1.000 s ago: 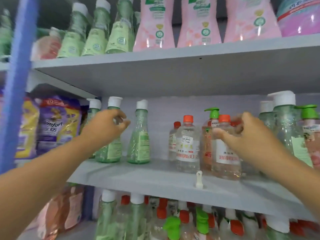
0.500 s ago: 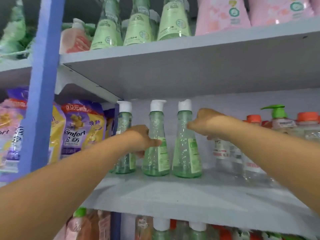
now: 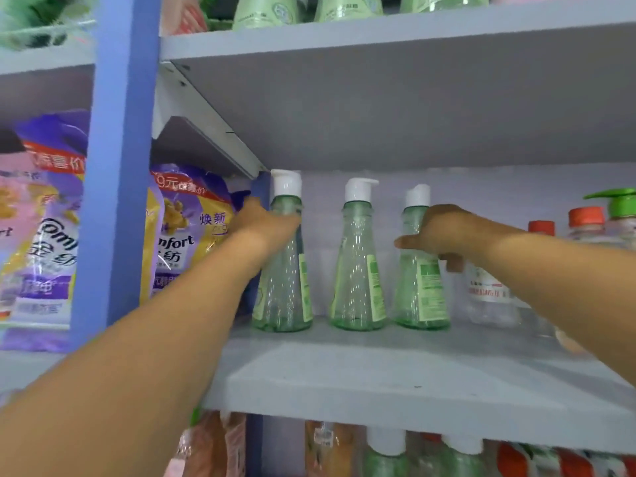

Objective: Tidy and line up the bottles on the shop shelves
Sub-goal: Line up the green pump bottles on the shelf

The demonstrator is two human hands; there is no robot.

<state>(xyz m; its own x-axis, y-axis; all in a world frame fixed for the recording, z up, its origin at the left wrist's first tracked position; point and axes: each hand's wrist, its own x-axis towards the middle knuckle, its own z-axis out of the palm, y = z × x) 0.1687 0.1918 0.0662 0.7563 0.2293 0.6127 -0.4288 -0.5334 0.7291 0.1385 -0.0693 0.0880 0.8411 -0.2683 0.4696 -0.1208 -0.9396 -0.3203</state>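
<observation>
Three clear green cone-shaped bottles with white pump caps stand in a row at the back of the grey middle shelf [image 3: 378, 380]. My left hand [image 3: 265, 223] grips the neck of the left green bottle [image 3: 282, 287]. The middle green bottle [image 3: 358, 270] stands free between my hands. My right hand [image 3: 437, 235] wraps round the upper part of the right green bottle [image 3: 421, 290], thumb pointing left. All three stand upright, about evenly spaced.
Clear bottles with orange caps [image 3: 585, 218] and a green pump bottle [image 3: 619, 204] stand to the right. Purple and yellow refill pouches [image 3: 186, 228] hang left of the blue upright post [image 3: 117, 166]. More bottles fill the shelves above and below.
My view has shifted left and closer. My left hand moved from the middle bottle's side to the left bottle's neck. My right hand came down onto the right green bottle.
</observation>
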